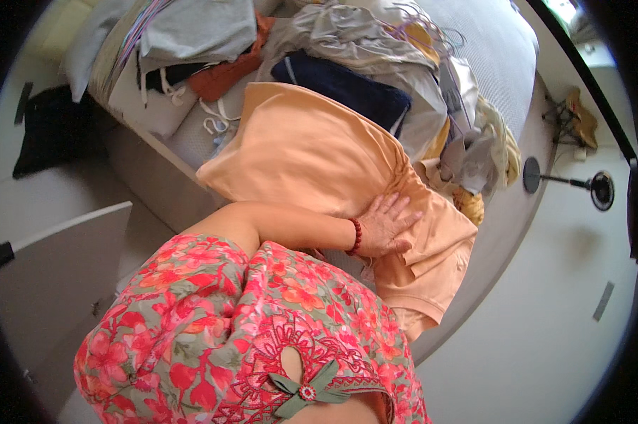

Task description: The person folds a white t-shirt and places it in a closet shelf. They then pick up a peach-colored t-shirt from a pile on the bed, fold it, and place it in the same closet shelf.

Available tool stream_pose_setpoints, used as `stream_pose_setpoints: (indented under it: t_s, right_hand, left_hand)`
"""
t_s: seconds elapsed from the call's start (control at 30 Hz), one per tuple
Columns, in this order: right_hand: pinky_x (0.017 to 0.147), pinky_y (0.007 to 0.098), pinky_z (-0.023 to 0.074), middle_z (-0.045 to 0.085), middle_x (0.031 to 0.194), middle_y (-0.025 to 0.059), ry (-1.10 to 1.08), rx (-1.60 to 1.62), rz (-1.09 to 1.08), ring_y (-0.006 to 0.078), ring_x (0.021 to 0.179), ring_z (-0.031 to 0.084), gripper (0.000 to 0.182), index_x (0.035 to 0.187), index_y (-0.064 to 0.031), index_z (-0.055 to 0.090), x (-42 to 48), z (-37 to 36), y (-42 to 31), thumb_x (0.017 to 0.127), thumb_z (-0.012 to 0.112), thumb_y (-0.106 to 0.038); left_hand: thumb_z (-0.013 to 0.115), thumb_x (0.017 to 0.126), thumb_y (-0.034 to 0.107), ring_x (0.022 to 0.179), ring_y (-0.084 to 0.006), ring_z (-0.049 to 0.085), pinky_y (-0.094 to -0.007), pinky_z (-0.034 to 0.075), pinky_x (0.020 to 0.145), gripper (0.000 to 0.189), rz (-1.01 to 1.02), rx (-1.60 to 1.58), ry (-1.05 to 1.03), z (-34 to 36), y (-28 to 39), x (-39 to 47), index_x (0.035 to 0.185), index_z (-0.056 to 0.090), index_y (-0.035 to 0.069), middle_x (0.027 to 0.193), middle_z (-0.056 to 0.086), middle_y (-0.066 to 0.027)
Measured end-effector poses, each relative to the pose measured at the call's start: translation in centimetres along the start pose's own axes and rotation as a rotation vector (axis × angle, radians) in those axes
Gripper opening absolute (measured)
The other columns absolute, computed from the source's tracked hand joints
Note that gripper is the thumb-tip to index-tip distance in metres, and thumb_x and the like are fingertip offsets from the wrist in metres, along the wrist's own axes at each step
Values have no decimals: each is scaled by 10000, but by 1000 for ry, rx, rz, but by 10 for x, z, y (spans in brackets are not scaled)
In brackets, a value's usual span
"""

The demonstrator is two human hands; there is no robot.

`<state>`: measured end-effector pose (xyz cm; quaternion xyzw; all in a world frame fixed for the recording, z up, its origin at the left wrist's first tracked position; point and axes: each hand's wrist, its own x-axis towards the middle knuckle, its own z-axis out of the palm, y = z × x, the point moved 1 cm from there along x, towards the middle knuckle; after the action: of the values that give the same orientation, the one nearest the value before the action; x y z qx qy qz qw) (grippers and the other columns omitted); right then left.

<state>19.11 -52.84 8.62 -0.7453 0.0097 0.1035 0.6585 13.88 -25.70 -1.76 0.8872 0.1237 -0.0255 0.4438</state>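
Observation:
My left hand (385, 225) lies palm down with spread fingers on a peach-orange garment (303, 148), beside a band of gathered folds. A red bead bracelet (356, 236) circles that wrist. The garment's wide part is spread out to the left of the gathers. Its narrower part, with a stitched hem (425, 310), hangs to the lower right at the bed's edge. Just beyond the garment is a folded navy cloth (345, 87). My right hand is out of view.
Rumpled beige-grey clothes (335, 32) with purple hangers (409, 26) lie across the bed (488, 47). A grey garment (197, 32) rests over a rust-coloured one (223, 79) at upper left. A black stand with a round head (601, 191) is on the right-hand floor.

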Motion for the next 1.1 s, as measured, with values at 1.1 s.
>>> stream_pose_setpoints:
  t_s: [1.1]
  right_hand:
    - [1028,476,297,437,1286,226,-1245,-719,-918,416,1232,371,497,1164,-1,507,-72,261,25,692,653,-56]
  left_hand:
    - [445,906,408,1196,-247,452,-383,367,990,546,159,-2297,420,-103,-87,-105,1319,400,54,1293,476,-138]
